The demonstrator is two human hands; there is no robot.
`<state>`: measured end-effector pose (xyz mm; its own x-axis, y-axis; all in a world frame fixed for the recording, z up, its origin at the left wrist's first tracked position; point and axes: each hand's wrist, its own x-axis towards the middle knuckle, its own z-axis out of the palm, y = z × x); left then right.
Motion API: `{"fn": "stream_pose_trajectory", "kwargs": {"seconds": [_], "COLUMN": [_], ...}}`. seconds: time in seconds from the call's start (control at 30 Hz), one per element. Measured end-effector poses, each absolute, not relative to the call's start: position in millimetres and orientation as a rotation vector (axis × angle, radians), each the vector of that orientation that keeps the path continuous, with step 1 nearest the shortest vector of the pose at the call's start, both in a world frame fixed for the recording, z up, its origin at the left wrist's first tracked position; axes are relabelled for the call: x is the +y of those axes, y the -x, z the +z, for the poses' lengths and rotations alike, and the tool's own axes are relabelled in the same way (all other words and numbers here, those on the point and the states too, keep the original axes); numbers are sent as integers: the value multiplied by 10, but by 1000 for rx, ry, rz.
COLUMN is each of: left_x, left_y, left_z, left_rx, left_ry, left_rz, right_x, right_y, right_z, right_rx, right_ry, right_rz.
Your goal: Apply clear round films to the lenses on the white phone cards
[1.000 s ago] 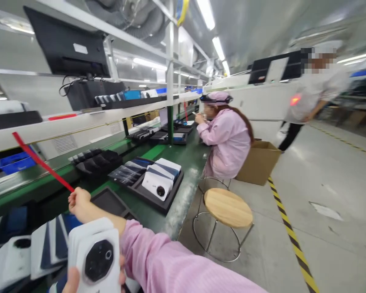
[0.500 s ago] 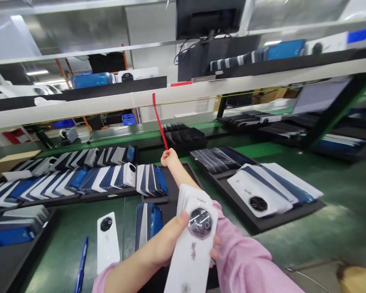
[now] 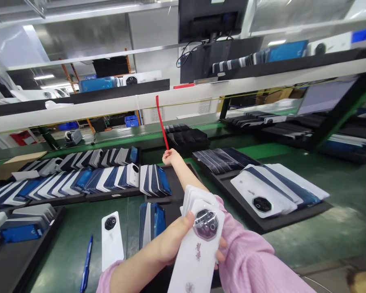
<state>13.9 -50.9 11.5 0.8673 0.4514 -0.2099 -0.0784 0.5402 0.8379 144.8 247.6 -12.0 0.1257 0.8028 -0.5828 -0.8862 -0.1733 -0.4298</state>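
My left hand [image 3: 171,244] is closed around a stack of white phone back covers [image 3: 201,244], held low in the middle of the view; the top cover shows a dark octagonal camera window. My right hand [image 3: 170,156] reaches forward over the bench in a pink sleeve. Its fingers pinch the lower end of a thin red strip [image 3: 160,122], which rises toward the white shelf rail [image 3: 110,106]. Under that arm lies a black tray [image 3: 177,191].
Black trays with rows of white and blue covers [image 3: 79,179] fill the left of the green bench. A tray of white covers [image 3: 271,195] sits at the right. A single white cover [image 3: 111,240] and a blue pen [image 3: 86,264] lie near me. A monitor [image 3: 210,16] hangs overhead.
My view has swung from the aisle and a seated co-worker back onto the bench. Both hands keep their hold; over the last half second they have barely moved.
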Motion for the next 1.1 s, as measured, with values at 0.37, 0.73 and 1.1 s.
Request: {"fn": "stream_pose_trajectory", "kwargs": {"seconds": [0.37,0.73,1.1], "left_x": [-518,-411,-432], "left_y": [-140,-208,-230], "left_z": [52,-148,-172], "left_rx": [383,393,384], "left_ry": [-1009,-963,-961], "left_rz": [338,333,347], "right_x": [2484,2303,2060], "right_y": [-1393,-1640,-1909], "right_z": [-167,-519,-659], "right_rx": [-56,-301,-568], "right_ry": [954,978,1093], "right_rz": [1494,1431,1153]}}
